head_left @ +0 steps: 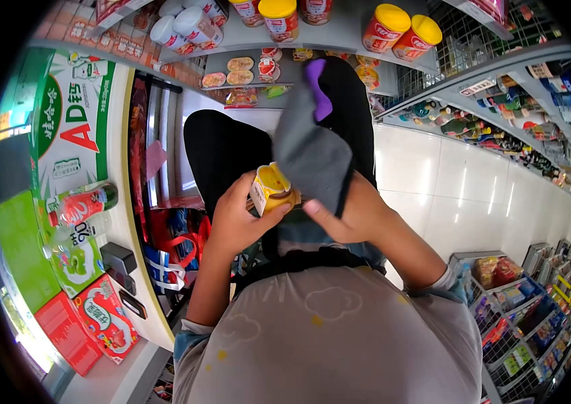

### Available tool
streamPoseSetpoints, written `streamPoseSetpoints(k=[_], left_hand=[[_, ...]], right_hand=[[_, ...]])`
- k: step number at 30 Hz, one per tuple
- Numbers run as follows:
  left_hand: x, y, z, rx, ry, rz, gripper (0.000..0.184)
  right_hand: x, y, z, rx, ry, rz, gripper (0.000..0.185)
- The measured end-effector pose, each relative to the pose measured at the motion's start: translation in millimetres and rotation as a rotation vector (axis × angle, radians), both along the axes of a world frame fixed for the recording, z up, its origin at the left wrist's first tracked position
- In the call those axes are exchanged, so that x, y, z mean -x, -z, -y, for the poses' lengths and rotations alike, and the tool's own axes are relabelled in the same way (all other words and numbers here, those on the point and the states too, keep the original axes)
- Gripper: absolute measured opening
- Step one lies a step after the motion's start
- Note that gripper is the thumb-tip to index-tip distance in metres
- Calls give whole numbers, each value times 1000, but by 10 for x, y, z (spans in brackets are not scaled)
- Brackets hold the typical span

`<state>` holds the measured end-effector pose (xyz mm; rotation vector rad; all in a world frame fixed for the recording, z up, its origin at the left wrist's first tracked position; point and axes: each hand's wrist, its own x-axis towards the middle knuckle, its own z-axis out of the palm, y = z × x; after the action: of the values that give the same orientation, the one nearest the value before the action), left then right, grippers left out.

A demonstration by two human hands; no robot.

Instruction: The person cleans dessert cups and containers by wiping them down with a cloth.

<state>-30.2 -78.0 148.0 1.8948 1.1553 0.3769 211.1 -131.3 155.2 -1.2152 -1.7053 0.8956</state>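
Observation:
My left hand (237,214) grips a small yellow and white cup-like package (272,180) above my lap, with the thumb across its near side. Close beside it on the right, my right hand (349,214) holds a grey cloth with a purple edge (312,145). The cloth covers most of that hand's fingers, and its upper end is blurred by motion. The thumb of my right hand points at the package; whether cloth and package touch, I cannot tell. My black-clad knees (221,145) are bent behind the two things.
To the left a counter carries a bottle (83,205), a black box (118,259), a phone-like device (132,304) and red cartons (105,316). Ahead, a shelf (332,37) bears yellow-lidded canisters (386,28) and small cups. Bottle shelves (460,124) and a wire rack (501,296) stand at right.

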Motion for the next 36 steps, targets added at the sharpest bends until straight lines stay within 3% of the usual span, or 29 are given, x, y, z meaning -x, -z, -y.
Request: streamPoseSetpoints(k=[2, 4, 6, 9, 13, 16, 18, 19, 21, 25, 28, 30, 34, 36], left_hand=[[-5, -153, 5, 99, -45, 164, 56], [54, -166, 19, 160, -49, 176, 54], [47, -170, 75, 334, -200, 439, 55], [72, -154, 93, 399, -210, 556, 56], [82, -191, 74, 402, -189, 515, 58], [97, -191, 98, 324, -165, 440, 61], [83, -258, 119, 86, -173, 264, 62], [65, -309, 118, 87, -190, 269, 62], [24, -395, 126, -162, -164, 48, 66], [25, -360, 232, -89, -369, 153, 72], [55, -288, 234, -281, -341, 59, 75], [61, -282, 218, -428, -311, 48, 78], [113, -106, 237, -462, -307, 273, 85], [98, -64, 220, -472, -277, 517, 86]], right_hand=[[60, -110, -1, -37, -187, 217, 43], [153, -116, 36, -39, -153, 135, 42], [226, -148, 96, -39, -40, 74, 44], [275, -202, 87, -70, -41, 29, 46], [350, -263, 23, -148, -46, 108, 45], [410, -294, -32, -153, -85, 117, 44], [427, -282, -84, -184, -31, 143, 42], [443, -257, -81, -183, -49, 146, 42], [480, -199, -68, -7, -28, 97, 51], [584, -227, -127, 86, 19, -54, 52], [616, -199, -156, 114, 68, -94, 45], [660, -126, -173, 116, 181, -291, 33], [676, -140, -159, 200, 222, -366, 23], [673, -134, -150, 200, 215, -316, 20]])
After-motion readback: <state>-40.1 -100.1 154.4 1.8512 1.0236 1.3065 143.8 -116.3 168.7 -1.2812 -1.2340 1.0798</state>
